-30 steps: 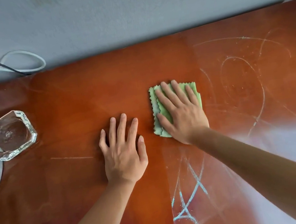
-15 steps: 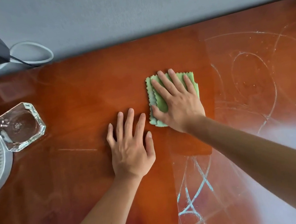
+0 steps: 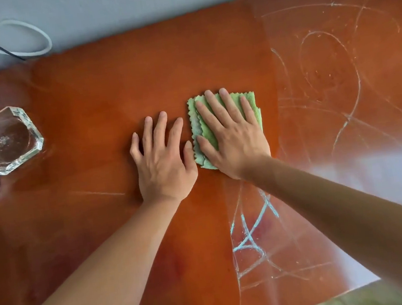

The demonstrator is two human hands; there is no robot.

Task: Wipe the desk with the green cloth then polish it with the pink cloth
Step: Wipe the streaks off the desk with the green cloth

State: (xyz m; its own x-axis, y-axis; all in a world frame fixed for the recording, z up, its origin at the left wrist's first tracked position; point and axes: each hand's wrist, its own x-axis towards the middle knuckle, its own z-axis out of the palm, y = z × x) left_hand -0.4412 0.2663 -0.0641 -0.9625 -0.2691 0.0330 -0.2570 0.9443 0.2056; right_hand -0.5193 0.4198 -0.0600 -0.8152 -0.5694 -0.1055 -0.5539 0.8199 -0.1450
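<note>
We press our right hand [image 3: 233, 135] flat, fingers straight, on the folded green cloth [image 3: 252, 105] — left hand [image 3: 162, 157] flat, bracing the desk [image 3: 109, 87] — and should sweep right, overlapping toward the chalky streaks [image 3: 336, 98].

Head view, looking steeply down, close over desk [image 3: 110, 92].
</note>
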